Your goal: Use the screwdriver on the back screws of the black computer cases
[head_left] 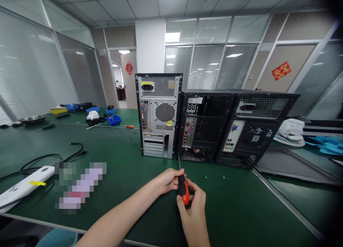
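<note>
Both my hands meet over the green table in front of three computer cases. My left hand [167, 180] is closed around the upper part of a screwdriver [183, 190] with an orange and black handle. My right hand [193, 207] grips the same handle from below. The thin metal shaft points up and away toward the base of the silver case [158, 115], which stands with its rear panel facing me. A black case [205, 125] stands beside it, and another black case [257, 129] further right.
The green table [120, 175] carries a white power strip [23, 186] with black cables at the left. Blue trays [113, 120], a small orange screwdriver [129, 126] and a metal bowl [32, 119] lie at the back left. A white device [291, 131] and blue parts sit at right.
</note>
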